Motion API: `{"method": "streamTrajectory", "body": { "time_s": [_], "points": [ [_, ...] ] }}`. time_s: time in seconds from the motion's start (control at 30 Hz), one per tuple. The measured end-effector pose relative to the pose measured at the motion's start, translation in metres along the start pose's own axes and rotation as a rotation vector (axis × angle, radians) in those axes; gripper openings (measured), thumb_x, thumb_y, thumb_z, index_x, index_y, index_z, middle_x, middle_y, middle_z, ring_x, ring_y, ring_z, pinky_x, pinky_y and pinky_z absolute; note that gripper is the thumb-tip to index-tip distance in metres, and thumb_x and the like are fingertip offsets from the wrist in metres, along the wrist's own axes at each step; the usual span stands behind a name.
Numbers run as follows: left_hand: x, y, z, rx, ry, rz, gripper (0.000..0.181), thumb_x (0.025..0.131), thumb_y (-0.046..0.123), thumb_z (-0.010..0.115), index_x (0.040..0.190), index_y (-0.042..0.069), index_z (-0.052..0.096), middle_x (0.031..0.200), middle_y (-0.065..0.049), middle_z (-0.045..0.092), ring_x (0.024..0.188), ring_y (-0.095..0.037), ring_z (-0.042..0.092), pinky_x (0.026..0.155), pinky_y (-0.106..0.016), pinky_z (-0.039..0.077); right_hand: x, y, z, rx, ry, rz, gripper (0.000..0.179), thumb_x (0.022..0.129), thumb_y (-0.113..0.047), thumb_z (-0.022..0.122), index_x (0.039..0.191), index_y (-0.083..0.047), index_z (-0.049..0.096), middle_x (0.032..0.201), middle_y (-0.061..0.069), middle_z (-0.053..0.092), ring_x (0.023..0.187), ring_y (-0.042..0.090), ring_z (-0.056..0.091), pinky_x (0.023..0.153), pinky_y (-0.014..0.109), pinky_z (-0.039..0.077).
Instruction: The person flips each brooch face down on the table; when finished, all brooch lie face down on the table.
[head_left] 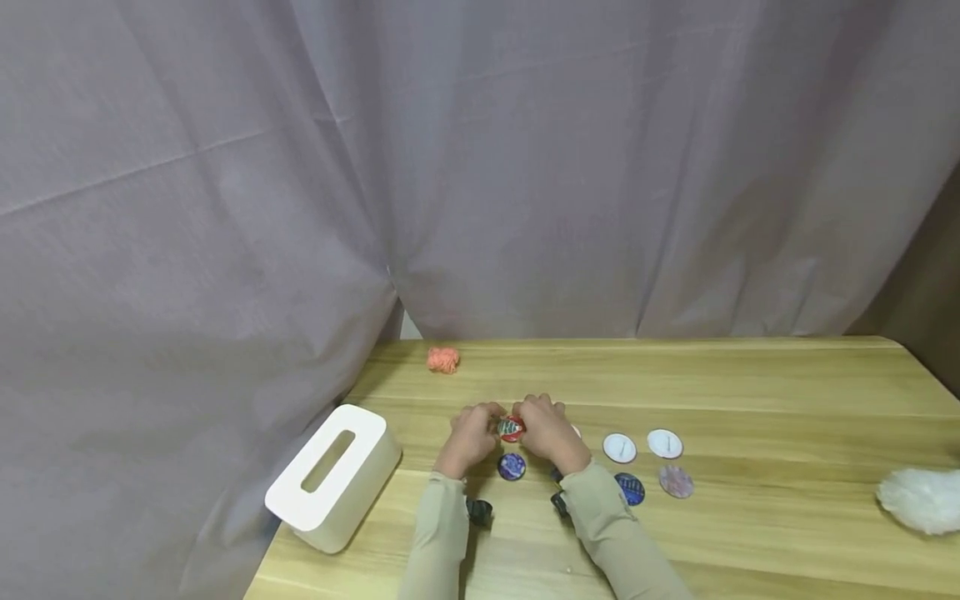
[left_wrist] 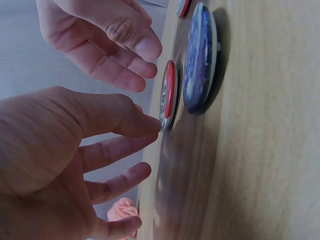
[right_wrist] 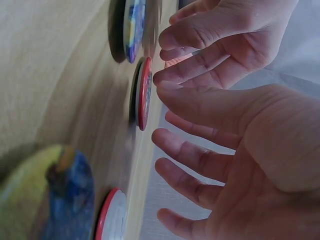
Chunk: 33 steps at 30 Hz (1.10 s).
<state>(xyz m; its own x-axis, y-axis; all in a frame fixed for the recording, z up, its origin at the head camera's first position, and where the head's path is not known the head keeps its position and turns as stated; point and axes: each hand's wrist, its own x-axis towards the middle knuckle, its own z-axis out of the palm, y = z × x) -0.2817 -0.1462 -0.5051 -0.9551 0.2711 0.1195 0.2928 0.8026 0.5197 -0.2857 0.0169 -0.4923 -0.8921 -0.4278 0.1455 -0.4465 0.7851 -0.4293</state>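
A round red-rimmed pin badge (head_left: 511,429) lies face up on the wooden table between the two hands. My left hand (head_left: 471,435) is at its left side; in the left wrist view the thumb and forefinger come close to the badge's edge, other fingers spread. My right hand (head_left: 549,429) hovers at its right side, fingers loosely bent and holding nothing in the right wrist view. Just nearer lies a purple-blue badge (head_left: 512,467). A yellow-and-blue badge (right_wrist: 55,195) and a white-backed, red-rimmed one (right_wrist: 114,215) lie beside the right hand, mostly hidden in the head view.
Right of the hands lie two white-backed badges (head_left: 619,447), a dark blue badge (head_left: 629,489) and a pink one (head_left: 677,482). A white tissue box (head_left: 337,475) stands left, coral yarn (head_left: 443,360) at the back, something white and fluffy (head_left: 921,500) far right. Grey curtain hangs behind.
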Motion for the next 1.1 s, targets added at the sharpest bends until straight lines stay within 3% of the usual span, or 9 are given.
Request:
{"method": "streamTrajectory", "body": {
  "time_s": [0.3,0.47,0.87,1.1],
  "points": [
    [0.0030,0.0059,0.0043,0.033,-0.014,-0.028,0.039,0.069,-0.008,0.073,0.105,0.007,0.074,0.097,-0.006,0.071,0.100,-0.037,0.057,0.086,-0.059,0.034,-0.0023,0.0027,-0.0015,-0.021,-0.015,0.034,0.019,0.073,0.004,0.077,0.083,-0.008,0.067,0.079,0.005,0.054,0.080,0.029,0.050,0.077,0.053,0.042],
    [0.0038,0.0050,0.0046,0.052,-0.006,-0.051,0.038,0.067,-0.007,0.076,0.101,0.009,0.075,0.100,-0.007,0.072,0.101,-0.039,0.057,0.085,-0.058,0.034,-0.0028,0.0020,0.0009,-0.016,0.000,0.014,0.021,0.071,0.006,0.077,0.085,-0.008,0.067,0.079,0.005,0.056,0.080,0.029,0.051,0.076,0.053,0.042],
    [0.0043,0.0019,0.0053,0.079,0.026,-0.061,0.032,0.066,-0.006,0.079,0.093,0.010,0.077,0.097,-0.004,0.073,0.095,-0.033,0.061,0.080,-0.053,0.036,-0.0016,0.0005,0.0049,-0.007,0.010,0.002,0.028,0.064,0.015,0.071,0.076,-0.009,0.063,0.076,0.003,0.058,0.076,0.027,0.057,0.073,0.052,0.045],
    [-0.0004,0.0015,0.0030,0.041,0.055,-0.026,0.019,0.069,-0.003,0.081,0.083,0.009,0.077,0.090,-0.003,0.075,0.091,-0.031,0.063,0.080,-0.053,0.035,-0.0020,-0.0005,0.0071,0.035,0.032,-0.013,0.026,0.065,0.016,0.070,0.070,-0.008,0.061,0.071,0.000,0.057,0.069,0.021,0.054,0.069,0.047,0.044]
  ]
}}
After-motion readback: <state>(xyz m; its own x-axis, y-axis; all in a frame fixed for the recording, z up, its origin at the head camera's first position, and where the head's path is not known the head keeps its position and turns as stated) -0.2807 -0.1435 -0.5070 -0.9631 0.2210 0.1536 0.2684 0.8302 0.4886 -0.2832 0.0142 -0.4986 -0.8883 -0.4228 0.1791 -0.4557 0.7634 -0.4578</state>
